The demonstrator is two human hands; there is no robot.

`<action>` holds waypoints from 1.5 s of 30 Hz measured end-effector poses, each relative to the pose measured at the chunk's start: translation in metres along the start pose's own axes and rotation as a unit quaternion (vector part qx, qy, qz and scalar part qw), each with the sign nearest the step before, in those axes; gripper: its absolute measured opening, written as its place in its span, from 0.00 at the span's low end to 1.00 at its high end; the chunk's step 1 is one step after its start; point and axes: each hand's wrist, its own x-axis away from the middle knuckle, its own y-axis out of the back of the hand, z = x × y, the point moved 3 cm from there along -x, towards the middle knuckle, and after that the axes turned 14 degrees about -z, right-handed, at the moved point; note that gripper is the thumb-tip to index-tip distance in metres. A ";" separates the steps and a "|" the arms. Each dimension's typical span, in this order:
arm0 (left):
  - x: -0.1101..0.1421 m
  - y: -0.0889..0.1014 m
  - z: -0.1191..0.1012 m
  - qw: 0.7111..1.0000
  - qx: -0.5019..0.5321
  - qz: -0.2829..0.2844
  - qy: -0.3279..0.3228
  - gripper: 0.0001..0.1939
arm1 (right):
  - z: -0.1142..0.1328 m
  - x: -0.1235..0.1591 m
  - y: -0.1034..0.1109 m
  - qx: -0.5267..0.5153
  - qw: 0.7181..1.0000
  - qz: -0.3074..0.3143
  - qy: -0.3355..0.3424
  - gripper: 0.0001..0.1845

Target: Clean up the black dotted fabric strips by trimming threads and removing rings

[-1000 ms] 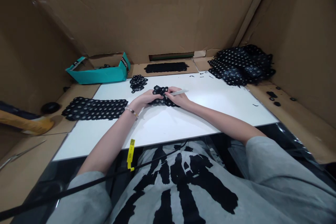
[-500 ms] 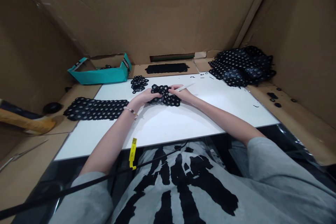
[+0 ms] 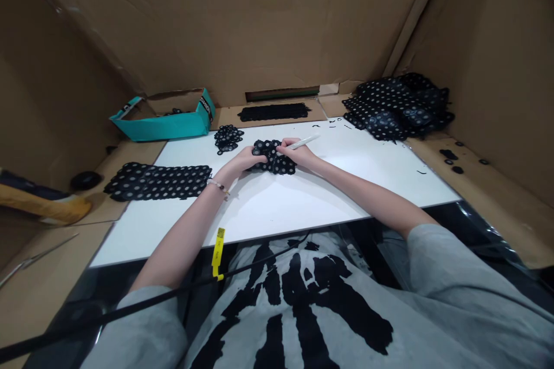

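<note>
A small black sheet of rings with pale dots (image 3: 277, 161) lies on the white board (image 3: 303, 196) between my hands. My left hand (image 3: 242, 160) grips its left edge with curled fingers. My right hand (image 3: 298, 154) pinches a white pen-like tool (image 3: 305, 141) and rests on the sheet's upper right edge, the tool's tip hidden at the sheet. A bead bracelet sits on my left wrist.
A long dotted black sheet (image 3: 158, 180) lies at the left, a small pile of black rings (image 3: 228, 137) behind my hands, a stack of dotted sheets (image 3: 398, 106) at the back right, a black strip (image 3: 273, 110) and a teal box (image 3: 167, 120) at the back. Cardboard walls enclose the desk.
Both hands and the small sheet shifted slightly away from me. The white tool tilted up to point further right and back.
</note>
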 end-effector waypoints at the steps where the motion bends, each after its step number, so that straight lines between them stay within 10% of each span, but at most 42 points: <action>1: 0.002 -0.001 -0.001 1.000 0.014 0.013 -0.005 0.20 | 0.000 0.000 0.000 0.001 1.000 -0.001 0.002 0.17; 45: -0.010 -0.012 0.014 0.993 0.051 -0.104 -0.038 0.15 | 0.003 0.013 -0.009 0.038 0.997 -0.042 -0.056 0.15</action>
